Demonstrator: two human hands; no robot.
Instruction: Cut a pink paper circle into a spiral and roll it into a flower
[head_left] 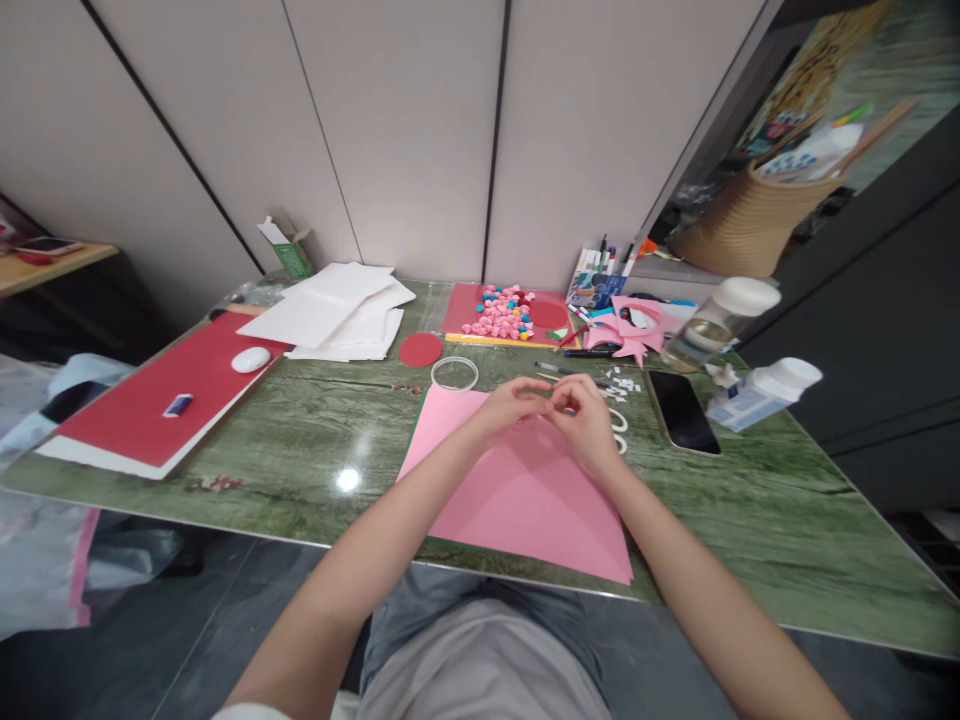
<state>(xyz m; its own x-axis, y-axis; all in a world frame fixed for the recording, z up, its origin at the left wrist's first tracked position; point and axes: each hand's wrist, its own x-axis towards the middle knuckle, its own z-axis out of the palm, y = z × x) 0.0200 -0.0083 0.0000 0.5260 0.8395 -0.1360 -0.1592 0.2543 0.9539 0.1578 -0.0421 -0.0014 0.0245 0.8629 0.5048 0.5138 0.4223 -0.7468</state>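
Note:
My left hand [513, 408] and my right hand [583, 418] meet fingertip to fingertip above the upper part of a pink sheet [525, 500]. The fingers of both are pinched together around something too small to make out. Beyond them stands a pile of small pink paper pieces [501, 312] with a few blue and yellow ones, on a red sheet [459, 308]. A white ring [454, 360] lies just past the pink sheet's far left corner. Small white scraps [622, 382] and white ring shapes [618, 430] are right of my right hand.
A black phone [684, 412], a white bottle [765, 392] and a clear bottle [709, 330] are at the right. White papers [322, 305], a red circle [420, 350] and a large red sheet [169, 390] lie at the left. Pink cutouts [630, 328] lie near the marker box [598, 280].

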